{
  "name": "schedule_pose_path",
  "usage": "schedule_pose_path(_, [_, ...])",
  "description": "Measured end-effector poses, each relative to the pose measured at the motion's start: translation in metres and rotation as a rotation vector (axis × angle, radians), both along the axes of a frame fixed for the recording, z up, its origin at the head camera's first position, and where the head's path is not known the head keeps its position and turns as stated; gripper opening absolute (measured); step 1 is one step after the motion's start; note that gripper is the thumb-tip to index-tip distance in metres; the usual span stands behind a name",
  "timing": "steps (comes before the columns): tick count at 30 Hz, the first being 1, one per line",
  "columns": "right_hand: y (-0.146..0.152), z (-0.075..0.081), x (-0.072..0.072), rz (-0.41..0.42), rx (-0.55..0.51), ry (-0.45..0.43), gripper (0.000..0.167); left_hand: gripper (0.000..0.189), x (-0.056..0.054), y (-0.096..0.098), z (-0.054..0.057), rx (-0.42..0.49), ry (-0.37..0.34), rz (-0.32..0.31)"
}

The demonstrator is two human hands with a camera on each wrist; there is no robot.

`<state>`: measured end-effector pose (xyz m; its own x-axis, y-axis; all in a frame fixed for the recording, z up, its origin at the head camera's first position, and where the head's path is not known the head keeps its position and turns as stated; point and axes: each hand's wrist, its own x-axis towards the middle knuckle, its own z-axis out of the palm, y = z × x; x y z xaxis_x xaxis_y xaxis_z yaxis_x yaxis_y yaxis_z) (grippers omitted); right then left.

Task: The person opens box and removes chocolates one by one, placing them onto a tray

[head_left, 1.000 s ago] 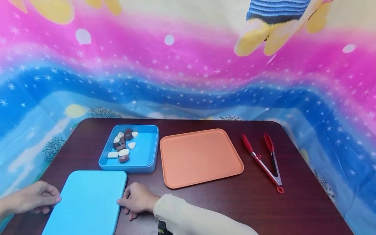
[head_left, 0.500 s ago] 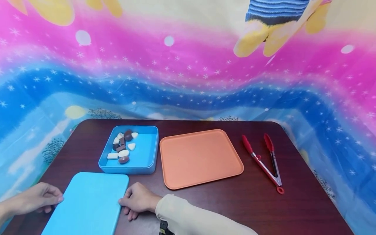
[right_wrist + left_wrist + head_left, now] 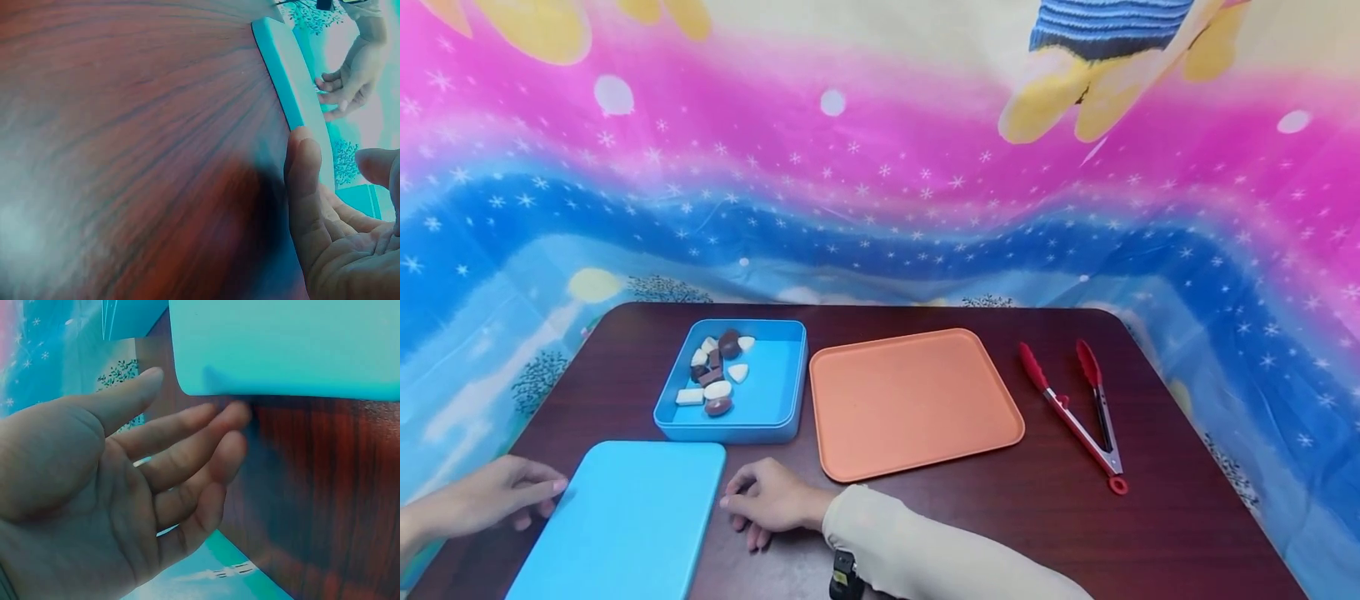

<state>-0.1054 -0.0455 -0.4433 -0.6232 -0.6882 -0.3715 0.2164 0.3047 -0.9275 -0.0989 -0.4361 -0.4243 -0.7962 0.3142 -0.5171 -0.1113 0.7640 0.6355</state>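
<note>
The blue lid (image 3: 617,525) lies on the counter (image 3: 1172,517), its long axis running away from the person, its rounded far end towards the blue box (image 3: 775,375). Left hand (image 3: 493,500) and right hand (image 3: 781,497), both released, fingers relaxed, are just beside its opposite long edges.

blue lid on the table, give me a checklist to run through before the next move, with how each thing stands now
1. Blue lid off the box and lying on the table: ok
2. Right grip clear of the lid: ok, a gap shows in the head view
3. Left grip clear of the lid: cannot tell, fingertips right at its edge
4. Brown and white pieces inside the blue box: ok for all those visible
5. Red tongs in a grip: not ok, lying right of the orange tray
</note>
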Motion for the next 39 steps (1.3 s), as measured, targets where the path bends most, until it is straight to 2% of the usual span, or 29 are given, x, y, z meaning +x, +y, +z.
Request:
schedule_pose_path(3, [0.008, 0.004, -0.004, 0.023, 0.024, 0.060, 0.008, 0.058, -0.006, 0.007, 0.004, -0.079, 0.061, 0.050])
schedule_pose_path(5, [0.015, 0.008, -0.006, 0.044, 0.056, 0.136, 0.009, 0.057, -0.012, 0.012, 0.008, -0.128, 0.127, 0.064])
schedule_pose_path(11, [0.044, 0.021, -0.010, 0.103, 0.208, 0.402, 0.022, 0.051, -0.034, 0.034, 0.027, -0.172, 0.374, 0.052])
schedule_pose_path(16, [0.069, 0.028, -0.011, 0.086, 0.248, 0.478, 0.022, 0.048, -0.049, 0.064, 0.036, -0.177, 0.529, 0.096])
schedule_pose_path(20, [0.086, 0.032, -0.013, 0.081, 0.251, 0.506, 0.024, 0.049, -0.066, 0.086, 0.035, -0.107, 0.596, 0.155])
schedule_pose_path(25, [0.106, 0.036, -0.016, 0.054, 0.312, 0.592, 0.021, 0.057, -0.091, 0.113, 0.023, 0.015, 0.567, 0.295])
schedule_pose_path(29, [0.120, 0.037, -0.019, -0.010, 0.330, 0.644, 0.018, 0.063, -0.107, 0.128, 0.014, 0.077, 0.462, 0.382])
schedule_pose_path(33, [0.137, 0.038, -0.020, -0.047, 0.334, 0.652, 0.018, 0.068, -0.114, 0.135, 0.006, 0.083, 0.371, 0.408])
schedule_pose_path(39, [0.164, 0.039, -0.022, -0.101, 0.304, 0.671, 0.017, 0.072, -0.115, 0.143, -0.001, 0.066, 0.289, 0.402])
